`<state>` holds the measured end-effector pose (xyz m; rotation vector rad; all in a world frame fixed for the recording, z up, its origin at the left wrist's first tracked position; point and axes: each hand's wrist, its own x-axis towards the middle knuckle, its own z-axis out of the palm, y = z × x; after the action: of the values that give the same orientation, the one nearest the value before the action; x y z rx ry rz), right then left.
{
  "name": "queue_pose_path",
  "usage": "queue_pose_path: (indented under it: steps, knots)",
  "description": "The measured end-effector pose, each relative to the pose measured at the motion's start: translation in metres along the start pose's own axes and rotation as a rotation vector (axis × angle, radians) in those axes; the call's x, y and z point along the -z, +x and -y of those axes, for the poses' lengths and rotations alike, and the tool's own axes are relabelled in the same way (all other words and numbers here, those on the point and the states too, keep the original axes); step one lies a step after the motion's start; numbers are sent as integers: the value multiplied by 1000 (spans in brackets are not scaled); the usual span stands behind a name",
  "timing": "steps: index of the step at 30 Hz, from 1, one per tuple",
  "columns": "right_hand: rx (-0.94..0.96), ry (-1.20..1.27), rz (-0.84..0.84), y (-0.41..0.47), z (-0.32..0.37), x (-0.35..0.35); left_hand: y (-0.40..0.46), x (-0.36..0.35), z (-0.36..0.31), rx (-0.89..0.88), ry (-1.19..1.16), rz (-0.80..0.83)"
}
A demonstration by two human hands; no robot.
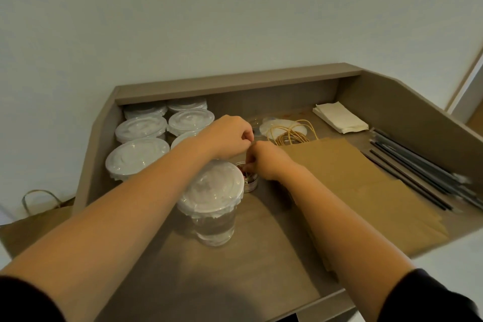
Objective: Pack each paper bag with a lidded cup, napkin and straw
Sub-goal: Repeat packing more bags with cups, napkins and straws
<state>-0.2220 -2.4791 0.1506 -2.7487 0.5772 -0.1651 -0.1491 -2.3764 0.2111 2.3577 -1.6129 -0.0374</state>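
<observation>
A clear lidded cup (213, 204) stands at the front middle of the desk. Several more lidded cups (141, 128) are grouped at the back left. Flat brown paper bags (366, 191) lie stacked on the right, their twine handles (290, 133) at the far end. White napkins (339, 117) sit at the back right, and dark straws (418, 172) lie along the right wall. My left hand (227, 138) hovers behind the front cup, fingertips pinched together with nothing visible in them. My right hand (264, 162) touches it, fingers curled down at a small jar (249, 181); its hold is hidden.
The desk (235, 269) has raised walls at the back and both sides. The small jar holds tiny red and dark items. Loose clear lids (271, 123) lie at the back centre. A standing paper bag (34, 217) with a handle is on the floor to the left.
</observation>
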Motion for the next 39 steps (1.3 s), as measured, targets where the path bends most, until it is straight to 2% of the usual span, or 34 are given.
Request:
queue_pose_path:
  steps: [4,7,9,12,15,19,27,31,34,37,39]
  knots:
    - [6,133,-12,-5,-3,5,-5,3,2,4,-5,-26]
    - [1,292,-84,-17,0,15,-12,8,5,3,-28,-58]
    - [-6,438,-122,-28,11,25,-19,12,8,2,-46,-98]
    - [19,500,-192,-42,38,42,-34,22,15,31,-61,-155]
    - [71,489,-270,-55,75,55,-61,34,26,42,-91,-207]
    - [162,469,-289,-77,140,53,-113,56,48,53,-177,-249]
    - [245,505,-222,-113,292,-10,-257,88,132,114,-199,-293]
    - [221,479,-125,-118,348,-62,-327,86,184,168,-237,-236]
    - [176,438,-10,-119,379,-103,-371,66,225,247,-289,-129]
    - [116,449,139,-127,396,-143,-414,32,263,339,-327,113]
    - [71,484,320,-139,397,-165,-439,3,280,380,-235,338]
